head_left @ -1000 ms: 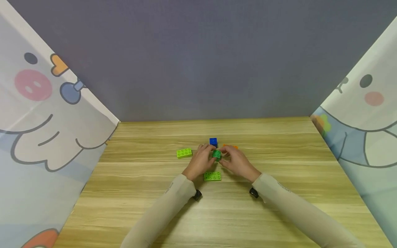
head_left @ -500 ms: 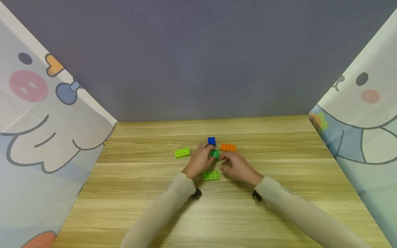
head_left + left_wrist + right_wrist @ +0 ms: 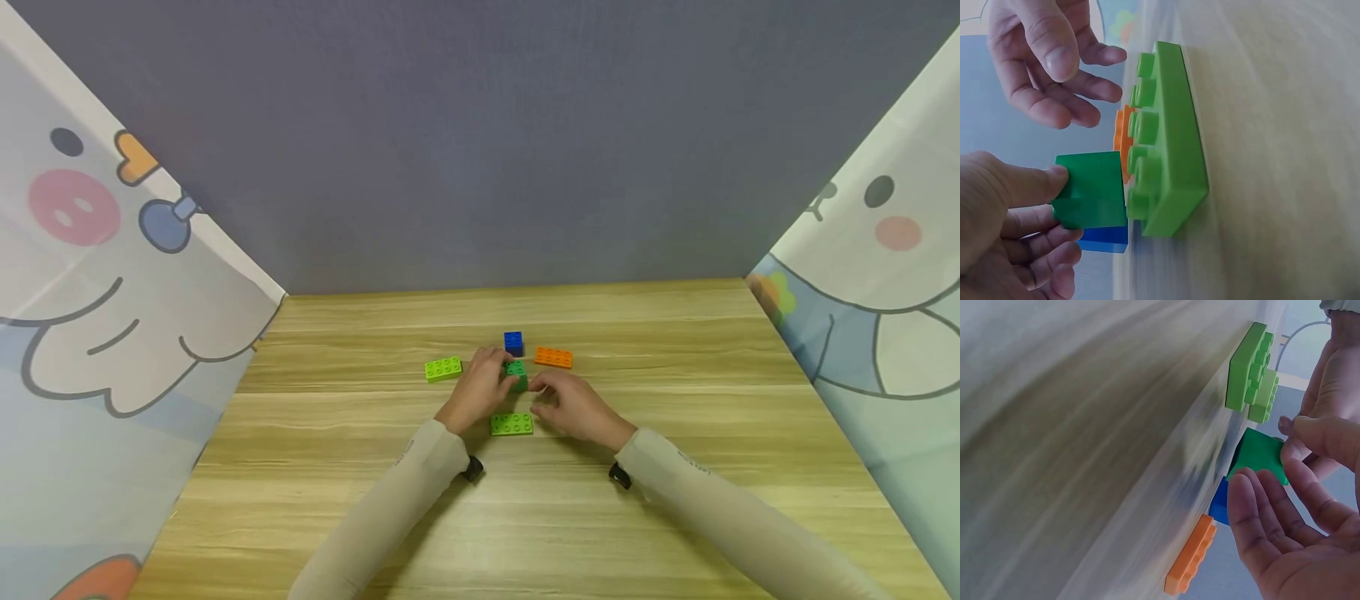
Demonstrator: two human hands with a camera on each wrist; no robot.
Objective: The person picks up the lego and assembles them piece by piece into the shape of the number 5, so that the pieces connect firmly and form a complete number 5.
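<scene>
Head view: I have a wooden table point(image 3: 675, 358) filling the lower frame.
My left hand point(image 3: 478, 390) makes a narrow pinch, my right hand point(image 3: 576, 406) loosely parted nearby. One lime brick point(image 3: 443, 368) lies left of them, a second lime brick point(image 3: 512, 425) lower, between; an orange brick point(image 3: 553, 357) upper right; the green block point(image 3: 517, 377), pinched by the left, below centre; a blue block point(image 3: 513, 342) above it.

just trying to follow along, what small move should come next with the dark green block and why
The left hand should probably settle the dark green block flat on the table: it pinches the block between the blue brick and the nearer light green brick, while the right hand is open and apart; contact with the table is unclear.
</scene>
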